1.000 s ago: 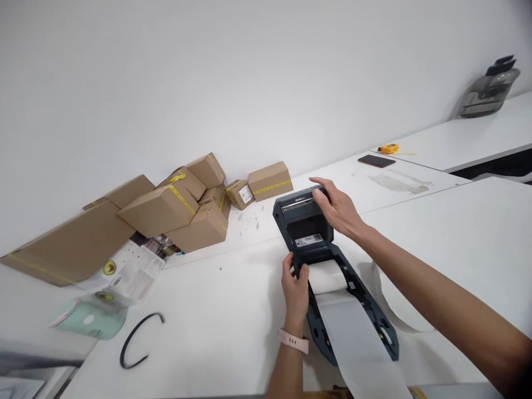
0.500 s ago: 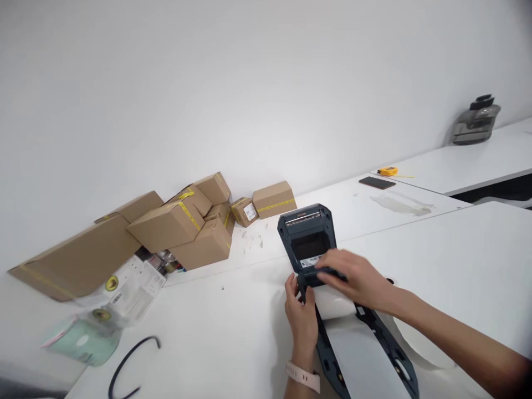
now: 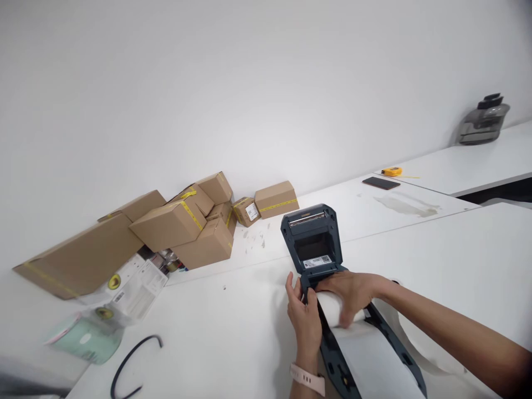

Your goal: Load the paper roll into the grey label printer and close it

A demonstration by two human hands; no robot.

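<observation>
Though round, flat-tailed paper roll [image 3: 330, 308]

Two hands [image 3: 305, 318] [image 3: 355, 292], one printer [image 3: 315, 245], one roll [image 3: 329, 308], one phone [image 3: 381, 183], one tape measure [image 3: 391, 172], one bottle [image 3: 483, 123], eight-plus boxes [image 3: 205, 245].

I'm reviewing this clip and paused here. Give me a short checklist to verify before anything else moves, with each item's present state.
1. Lid raised: ok, standing open at the back of the printer.
2. Left hand on the printer: ok, gripping its left edge.
3. Right hand clear of the printer: not ok, it reaches in over the paper roll.
4. Paper roll fully seated: cannot tell, the right hand covers part of it.
5. Paper strip end free: cannot tell, it runs out of the picture.
6. Phone apart from the printer: ok, it lies farther back on the table.
</observation>
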